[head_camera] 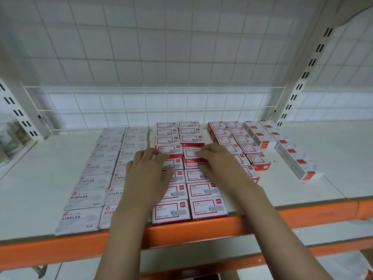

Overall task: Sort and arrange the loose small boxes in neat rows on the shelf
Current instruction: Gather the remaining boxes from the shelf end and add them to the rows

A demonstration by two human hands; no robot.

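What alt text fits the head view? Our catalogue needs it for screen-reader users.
A person's left hand and right hand rest flat on red-and-white staple boxes lined up in two rows on a white shelf. Grey "STAPLES" boxes lie in rows to the left, more red-and-white boxes to the right.

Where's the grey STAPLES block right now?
In the head view the grey STAPLES boxes lie in two columns on the shelf, left of the red-and-white boxes, with the left hand overlapping their right column.

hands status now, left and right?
Left hand: open, fingers flat on the red and white boxes.
Right hand: open, fingers resting on a raised red box, no clear grip.
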